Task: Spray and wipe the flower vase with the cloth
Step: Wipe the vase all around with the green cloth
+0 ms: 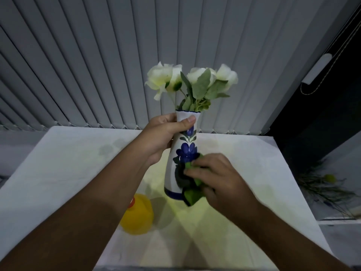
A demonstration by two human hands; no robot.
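Note:
A white ceramic flower vase (pixel 176 169) painted with blue flowers is held up above the table, with white roses (pixel 187 81) standing in its mouth. My left hand (pixel 164 135) grips the vase by its neck, thumb across the front. My right hand (pixel 218 180) presses a green cloth (pixel 192 195) against the lower right side of the vase. A yellow spray bottle (pixel 137 216) with a red part at its top stands on the table below my left forearm, which hides part of it.
A white-covered table (pixel 58 173) lies under both arms. Grey vertical blinds (pixel 117 65) hang behind it. To the right, a dark gap and a lower surface with loose stems and a yellow flower (pixel 328 184).

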